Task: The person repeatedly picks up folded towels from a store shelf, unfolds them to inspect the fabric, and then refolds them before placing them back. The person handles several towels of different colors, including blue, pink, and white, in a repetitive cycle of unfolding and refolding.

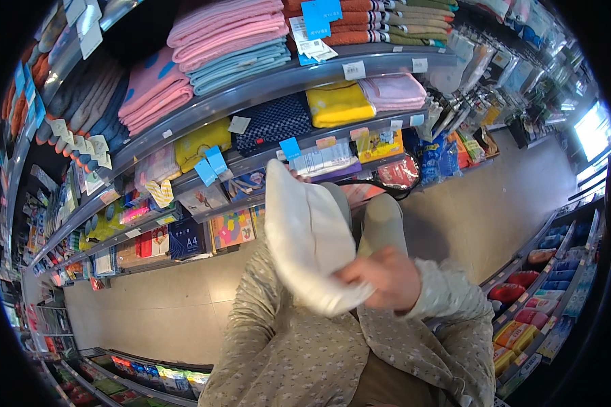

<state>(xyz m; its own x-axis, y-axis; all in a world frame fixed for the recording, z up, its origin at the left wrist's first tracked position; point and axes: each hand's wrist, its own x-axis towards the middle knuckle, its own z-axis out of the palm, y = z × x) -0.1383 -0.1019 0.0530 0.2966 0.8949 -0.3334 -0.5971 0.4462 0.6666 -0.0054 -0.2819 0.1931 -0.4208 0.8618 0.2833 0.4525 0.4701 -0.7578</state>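
Observation:
A white folded cloth (312,237), which looks like a towel, is held up in front of my body, slightly blurred. My right hand (390,278) is closed on its near right corner, fingers bent over the edge. My left sleeve reaches in under the cloth from the left. Most of my left hand is covered by it; only a bit of fingers (300,178) shows past the cloth's far right edge, against it. Beyond the cloth, stacks of folded towels fill the shelves: pink (227,27), light blue (241,64), yellow (339,104) and dark blue checked (273,124).
A shelf unit (251,74) runs across the front, with notebooks and packets on its lower levels. Hanging packages (475,74) are at the far right. Another shelf with bottles (523,292) stands at my right, and bagged goods (163,376) at the lower left. Tiled floor (156,305) lies between.

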